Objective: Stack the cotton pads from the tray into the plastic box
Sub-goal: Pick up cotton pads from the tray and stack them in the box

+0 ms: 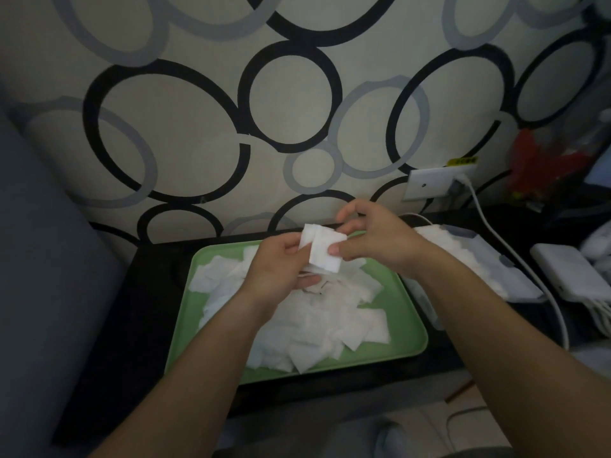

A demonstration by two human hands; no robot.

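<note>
Loose cotton pads are heaped on the green tray. Above them, a small stack is pinched at its edges by the curled fingers of the left hand and the right hand. The edges should be squared before transfer to the plastic box, which sits just right of the tray.

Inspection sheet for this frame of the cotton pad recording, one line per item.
Surface: dark table bearing the green tray.
Job's things: loose cotton pads heaped in tray; held stack above it; clear container with white contents right of tray, probably the plastic box.
Clutter: white device, red item at right.
Grippers: left hand and right hand both pinch the held stack.
Cables: white cable from wall socket.
Surroundings: ring-patterned wall; grey upholstery left.
</note>
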